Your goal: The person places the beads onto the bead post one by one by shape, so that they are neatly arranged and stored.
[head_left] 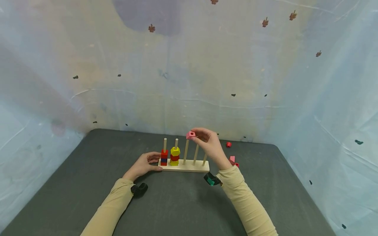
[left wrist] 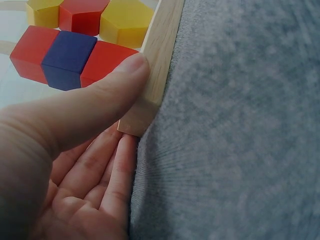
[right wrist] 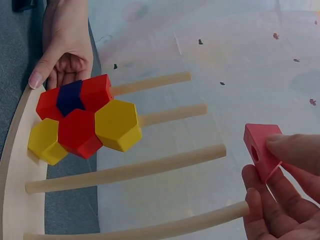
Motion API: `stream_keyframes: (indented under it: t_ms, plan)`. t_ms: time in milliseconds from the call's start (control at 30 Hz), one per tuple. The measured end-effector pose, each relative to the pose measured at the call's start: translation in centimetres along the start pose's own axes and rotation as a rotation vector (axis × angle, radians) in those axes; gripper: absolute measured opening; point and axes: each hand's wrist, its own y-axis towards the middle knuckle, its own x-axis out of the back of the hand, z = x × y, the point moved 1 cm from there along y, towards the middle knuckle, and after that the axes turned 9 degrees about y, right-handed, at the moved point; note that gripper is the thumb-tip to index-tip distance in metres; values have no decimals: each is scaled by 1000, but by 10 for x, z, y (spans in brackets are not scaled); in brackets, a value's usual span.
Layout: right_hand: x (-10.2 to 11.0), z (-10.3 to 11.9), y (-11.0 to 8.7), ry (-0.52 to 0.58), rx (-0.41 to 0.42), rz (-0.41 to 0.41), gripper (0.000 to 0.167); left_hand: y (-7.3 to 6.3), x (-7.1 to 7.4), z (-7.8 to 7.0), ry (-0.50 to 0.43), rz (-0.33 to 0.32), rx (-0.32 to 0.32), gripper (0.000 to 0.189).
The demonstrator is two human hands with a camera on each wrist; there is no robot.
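A wooden peg board (head_left: 186,167) with several upright pegs stands on the dark table. My left hand (head_left: 145,164) grips its left end, thumb (left wrist: 117,82) against the front corner and fingers behind. Red, blue and red square blocks (right wrist: 75,96) are stacked on the leftmost peg. Yellow, red and yellow hexagonal blocks (right wrist: 82,134) sit on the peg beside it. My right hand (head_left: 208,142) pinches a pink block (right wrist: 264,150) with a hole through it, between thumb and fingers. The block is just above the top of the bare third peg (head_left: 186,152), apart from the stacks.
Right of the board, partly behind my right wrist, lie a pink block (head_left: 232,159) and a small red block (head_left: 237,165). Another red block (head_left: 228,144) lies farther back. A pale plastic sheet (head_left: 189,82) hangs behind the table and along its sides.
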Motion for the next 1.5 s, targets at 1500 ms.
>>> stream_keyframes:
  t_ms: [1500]
  plan:
    - [-33,-59,-27,30,-191,-138,29,1,-1,0,-7,2,27,68]
